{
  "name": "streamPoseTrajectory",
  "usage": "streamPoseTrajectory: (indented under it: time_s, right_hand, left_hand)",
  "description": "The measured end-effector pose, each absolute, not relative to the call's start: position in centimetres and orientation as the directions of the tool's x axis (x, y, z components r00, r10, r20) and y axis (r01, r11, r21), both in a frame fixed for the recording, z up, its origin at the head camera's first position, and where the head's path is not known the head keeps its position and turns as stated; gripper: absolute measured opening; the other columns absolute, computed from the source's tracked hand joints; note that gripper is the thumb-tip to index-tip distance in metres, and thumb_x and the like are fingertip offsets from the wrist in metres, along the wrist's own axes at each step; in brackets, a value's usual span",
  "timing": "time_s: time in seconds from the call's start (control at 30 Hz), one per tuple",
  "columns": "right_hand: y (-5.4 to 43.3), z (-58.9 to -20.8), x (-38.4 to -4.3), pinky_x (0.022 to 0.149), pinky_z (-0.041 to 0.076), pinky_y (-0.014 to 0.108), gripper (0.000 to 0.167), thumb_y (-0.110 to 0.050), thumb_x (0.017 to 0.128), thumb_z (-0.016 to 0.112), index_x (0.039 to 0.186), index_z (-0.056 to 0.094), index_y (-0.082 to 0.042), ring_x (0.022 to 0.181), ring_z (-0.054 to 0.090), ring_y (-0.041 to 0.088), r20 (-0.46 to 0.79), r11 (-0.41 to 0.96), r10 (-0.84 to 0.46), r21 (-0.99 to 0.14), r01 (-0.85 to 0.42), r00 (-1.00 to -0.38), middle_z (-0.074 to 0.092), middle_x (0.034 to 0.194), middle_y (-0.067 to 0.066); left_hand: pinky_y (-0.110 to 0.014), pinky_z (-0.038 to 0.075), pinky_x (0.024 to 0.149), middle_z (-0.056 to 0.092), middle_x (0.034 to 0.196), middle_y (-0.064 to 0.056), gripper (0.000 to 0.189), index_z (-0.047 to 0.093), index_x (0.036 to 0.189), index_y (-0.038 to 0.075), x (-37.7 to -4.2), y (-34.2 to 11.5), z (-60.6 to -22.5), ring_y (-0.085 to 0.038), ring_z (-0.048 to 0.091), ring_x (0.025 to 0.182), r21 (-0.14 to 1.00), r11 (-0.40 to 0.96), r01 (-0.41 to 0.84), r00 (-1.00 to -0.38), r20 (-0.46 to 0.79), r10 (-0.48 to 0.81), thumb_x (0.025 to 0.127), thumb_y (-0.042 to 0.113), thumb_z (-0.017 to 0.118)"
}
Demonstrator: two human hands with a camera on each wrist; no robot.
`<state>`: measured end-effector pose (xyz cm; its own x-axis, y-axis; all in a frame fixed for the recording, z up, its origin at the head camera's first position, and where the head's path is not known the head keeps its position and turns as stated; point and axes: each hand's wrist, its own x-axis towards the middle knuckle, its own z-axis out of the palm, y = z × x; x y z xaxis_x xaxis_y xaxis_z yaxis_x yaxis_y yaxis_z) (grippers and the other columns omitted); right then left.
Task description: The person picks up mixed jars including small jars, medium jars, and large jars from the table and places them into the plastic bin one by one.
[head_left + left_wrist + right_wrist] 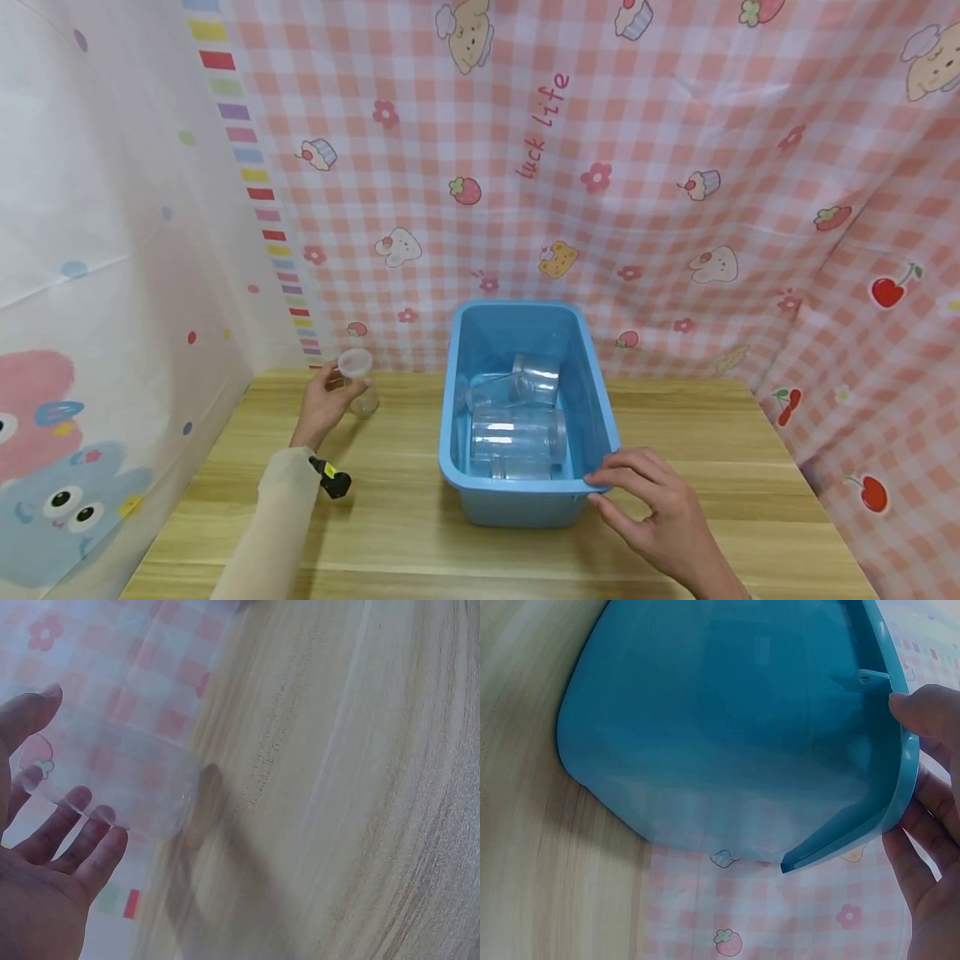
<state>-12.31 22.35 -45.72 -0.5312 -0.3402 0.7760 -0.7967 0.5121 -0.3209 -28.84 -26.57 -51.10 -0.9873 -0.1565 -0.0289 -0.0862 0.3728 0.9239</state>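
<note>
On the left of the table, my left hand (321,410) grips a clear plastic jar (364,402), thumb on one side and fingers on the other. In the left wrist view this jar (142,772) has its base close to the tabletop; whether it touches I cannot tell. My right hand (667,515) pinches the near right corner of a blue plastic bin (517,508). The right wrist view has the thumb (922,709) under the rim on the outside and the fingers over it. Several clear jars (513,429) lie on their sides inside the bin.
The bin stands on a wood-grain table (397,533). A pink checked cloth (510,233) hangs behind the table and along its right side, and a white printed cloth (150,275) hangs on the left. A black strap device (330,479) sits at the left wrist.
</note>
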Motion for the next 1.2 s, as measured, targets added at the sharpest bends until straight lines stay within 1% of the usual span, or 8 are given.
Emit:
streamPoseTrajectory:
  time_s: [0.13, 0.37, 0.5, 0.6, 0.73, 0.87, 1.07, 1.2]
  right_hand:
    - [22.3, -45.6, -12.3, 0.1, 0.044, 0.009, 0.032, -0.011, 0.078, 0.088, 0.104, 0.078, -0.024, 0.102, 0.06, 0.01, 0.767, 0.514, -0.343, -0.329, -0.792, -0.542, 0.07, 0.105, -0.005]
    - [22.3, -45.7, -12.3, 0.1, 0.044, 0.009, 0.028, -0.014, 0.08, 0.087, 0.105, 0.078, -0.024, 0.101, 0.06, 0.012, 0.778, 0.502, -0.342, -0.322, -0.802, -0.527, 0.071, 0.105, -0.004]
    - [22.3, -45.8, -12.2, 0.1, 0.044, 0.009, 0.032, -0.011, 0.077, 0.089, 0.104, 0.078, -0.024, 0.101, 0.06, 0.012, 0.772, 0.508, -0.34, -0.33, -0.796, -0.537, 0.071, 0.105, -0.004]
    - [22.3, -45.8, -12.2, 0.1, 0.044, 0.009, 0.035, -0.009, 0.075, 0.09, 0.104, 0.078, -0.024, 0.101, 0.06, 0.011, 0.768, 0.514, -0.339, -0.333, -0.791, -0.544, 0.07, 0.105, -0.005]
    - [22.3, -45.7, -12.2, 0.1, 0.044, 0.008, 0.034, -0.01, 0.075, 0.09, 0.104, 0.078, -0.024, 0.101, 0.06, 0.011, 0.767, 0.519, -0.338, -0.332, -0.788, -0.546, 0.07, 0.106, -0.005]
    - [22.3, -45.7, -12.3, 0.1, 0.045, 0.009, 0.033, -0.009, 0.075, 0.089, 0.104, 0.078, -0.022, 0.101, 0.061, 0.011, 0.776, 0.508, -0.34, -0.324, -0.798, -0.532, 0.071, 0.105, -0.004]
    - [22.3, -45.7, -12.4, 0.1, 0.044, 0.01, 0.027, -0.014, 0.08, 0.087, 0.105, 0.078, -0.023, 0.101, 0.061, 0.012, 0.781, 0.498, -0.342, -0.32, -0.806, -0.522, 0.071, 0.105, -0.004]
    - [22.3, -45.7, -12.3, 0.1, 0.044, 0.01, 0.028, -0.015, 0.08, 0.088, 0.105, 0.078, -0.024, 0.101, 0.061, 0.012, 0.778, 0.504, -0.341, -0.322, -0.801, -0.528, 0.071, 0.105, -0.004]
  left_hand:
    - [-0.061, 0.042, 0.114, 0.044, 0.156, -0.02, 0.078, 0.04, 0.156, 0.015, -28.7, -26.5, -50.8, -0.04, 0.04, 0.145, 0.924, 0.377, -0.063, -0.988, -0.006, -0.152, 0.092, 0.041, 0.076]
    - [-0.06, 0.044, 0.113, 0.046, 0.155, -0.018, 0.078, 0.039, 0.157, 0.018, -28.5, -26.0, -50.1, -0.04, 0.04, 0.145, 0.919, 0.394, -0.01, -0.991, 0.043, -0.126, 0.093, 0.043, 0.075]
    - [-0.057, 0.045, 0.113, 0.047, 0.153, -0.016, 0.078, 0.039, 0.157, 0.019, -28.5, -25.6, -49.4, -0.039, 0.042, 0.143, 0.925, 0.38, 0.018, -0.991, 0.066, -0.114, 0.092, 0.041, 0.076]
    - [-0.054, 0.045, 0.113, 0.05, 0.15, -0.015, 0.075, 0.043, 0.155, 0.02, -28.4, -25.1, -48.8, -0.037, 0.046, 0.139, 0.926, 0.375, 0.048, -0.991, 0.091, -0.099, 0.092, 0.041, 0.077]
    - [-0.052, 0.046, 0.113, 0.053, 0.147, -0.012, 0.072, 0.047, 0.152, 0.022, -28.3, -24.3, -47.8, -0.032, 0.049, 0.134, 0.922, 0.377, 0.085, -0.99, 0.122, -0.077, 0.09, 0.044, 0.078]
    - [-0.05, 0.047, 0.112, 0.057, 0.141, -0.011, 0.069, 0.051, 0.149, 0.024, -28.4, -23.7, -46.9, -0.03, 0.053, 0.13, 0.912, 0.391, 0.123, -0.986, 0.155, -0.053, 0.089, 0.046, 0.078]
    - [-0.052, 0.049, 0.109, 0.062, 0.135, -0.013, 0.065, 0.054, 0.145, 0.024, -28.2, -22.6, -44.9, -0.032, 0.057, 0.125, 0.889, 0.413, 0.199, -0.975, 0.221, -0.005, 0.089, 0.043, 0.079]
    - [-0.052, 0.05, 0.109, 0.062, 0.132, -0.014, 0.066, 0.053, 0.147, 0.023, -28.1, -22.0, -43.5, -0.034, 0.06, 0.122, 0.866, 0.439, 0.239, -0.965, 0.261, 0.011, 0.09, 0.042, 0.079]
